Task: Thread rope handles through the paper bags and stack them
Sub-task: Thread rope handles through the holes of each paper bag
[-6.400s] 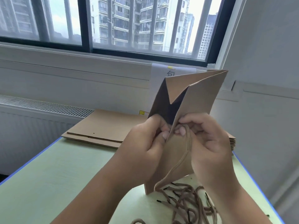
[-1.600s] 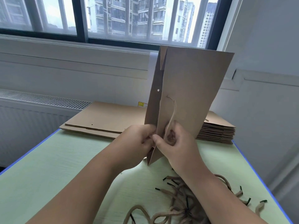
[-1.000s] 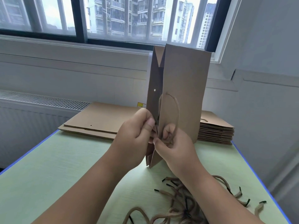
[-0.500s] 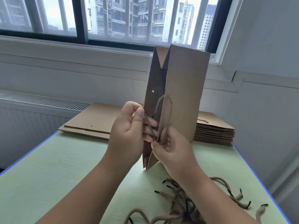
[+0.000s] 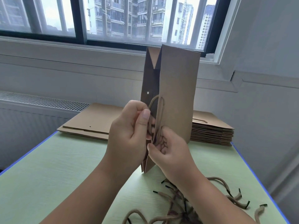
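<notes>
A tangle of loose rope handles (image 5: pixel 181 212) lies below the right wrist on the green table (image 5: pixel 48 175), partly hidden by the forearm and cut off at the frame's edge. The left hand (image 5: pixel 129 135) and right hand (image 5: pixel 169 151), close together, pinch a rope loop (image 5: pixel 159 113) at the folded paper bag (image 5: pixel 176 94) held upright between them; the rope's ends are hidden behind fingers. Beyond the hands sit 2 piles: a flat bag stack (image 5: pixel 212 133) behind the right, unthreaded bags (image 5: pixel 90 122) behind the left.
</notes>
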### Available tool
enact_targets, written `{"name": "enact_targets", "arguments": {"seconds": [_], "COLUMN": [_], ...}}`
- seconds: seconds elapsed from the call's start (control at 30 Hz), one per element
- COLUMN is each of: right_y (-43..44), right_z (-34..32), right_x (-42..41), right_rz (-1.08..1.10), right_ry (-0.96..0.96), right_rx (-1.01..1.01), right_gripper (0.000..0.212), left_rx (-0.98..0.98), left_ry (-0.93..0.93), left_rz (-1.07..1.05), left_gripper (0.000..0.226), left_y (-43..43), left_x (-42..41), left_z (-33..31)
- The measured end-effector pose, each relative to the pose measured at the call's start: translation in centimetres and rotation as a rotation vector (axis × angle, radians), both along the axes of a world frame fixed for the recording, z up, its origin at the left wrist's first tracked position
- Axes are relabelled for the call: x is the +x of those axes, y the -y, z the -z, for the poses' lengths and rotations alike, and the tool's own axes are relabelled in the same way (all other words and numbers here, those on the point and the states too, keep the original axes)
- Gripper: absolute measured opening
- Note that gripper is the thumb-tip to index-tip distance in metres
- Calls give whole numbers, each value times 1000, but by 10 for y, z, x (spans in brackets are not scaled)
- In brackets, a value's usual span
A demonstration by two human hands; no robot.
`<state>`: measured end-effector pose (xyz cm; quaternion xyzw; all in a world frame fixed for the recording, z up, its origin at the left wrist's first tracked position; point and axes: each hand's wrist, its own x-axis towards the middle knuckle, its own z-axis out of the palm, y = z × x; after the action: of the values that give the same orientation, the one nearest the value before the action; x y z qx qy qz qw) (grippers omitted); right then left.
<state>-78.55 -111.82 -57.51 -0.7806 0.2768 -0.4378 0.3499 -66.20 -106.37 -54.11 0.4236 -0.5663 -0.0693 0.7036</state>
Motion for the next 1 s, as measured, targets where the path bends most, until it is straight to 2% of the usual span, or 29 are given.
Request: {"name": "enact_targets", "arguments": {"seconds": [0.4,0.6,0.83,1.0], "right_y": [-5,-7,-6,-5], "right_z": [-3,-3,-2,1], "right_x": [1,1,1,2], "right_rz": [7,0,-8,-16], "right_ry": [-35,-50,-26,-28], "right_rx": [-18,-25,-12,7], "right_gripper": [19,26,25,23], "left_rx": [-41,-53,20,82], "left_ry": [-48,75,-61,-125], "left_rz": [-41,-145,-71,-103], "left_gripper": [18,18,18,20], "left_y": [-1,0,1,1], "left_x": [0,2,-1,-4], "left_z": [-6,-4,-6,-7]}}
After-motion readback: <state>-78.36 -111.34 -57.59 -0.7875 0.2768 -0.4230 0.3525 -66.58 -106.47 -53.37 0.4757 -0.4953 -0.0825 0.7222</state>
